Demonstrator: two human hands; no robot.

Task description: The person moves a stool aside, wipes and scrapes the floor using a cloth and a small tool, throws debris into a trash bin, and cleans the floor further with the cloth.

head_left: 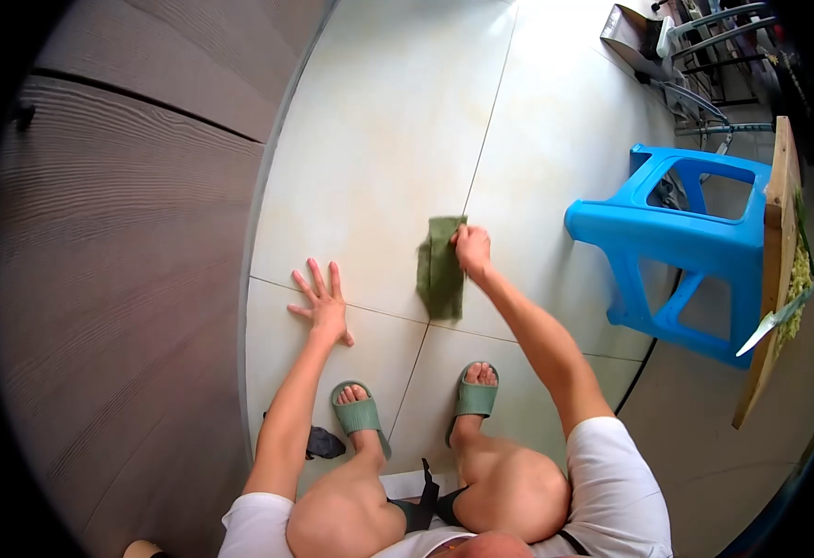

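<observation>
A dark green cloth (pixel 442 274) hangs or lies against the pale floor tiles (pixel 379 167) in front of me, its edges a little blurred. My right hand (pixel 474 249) grips the cloth by its upper right edge, fingers closed. To the left, my left hand (pixel 324 307) is spread on the tiles with nothing in it, fingers apart. Between my hands and my knees are my feet in green slippers (pixel 475 400). Whether the whole cloth touches the floor I cannot tell.
Brown wood-grain cabinet fronts (pixel 137 279) run along the left. On the right stands a blue plastic stool (pixel 672 219) beside a wooden board (pixel 779 205) bearing chopped greens and a knife (pixel 767 327). Metal racks (pixel 718 65) and a dustpan (pixel 628 37) are farther back. Something dark (pixel 325 444) lies by my left foot.
</observation>
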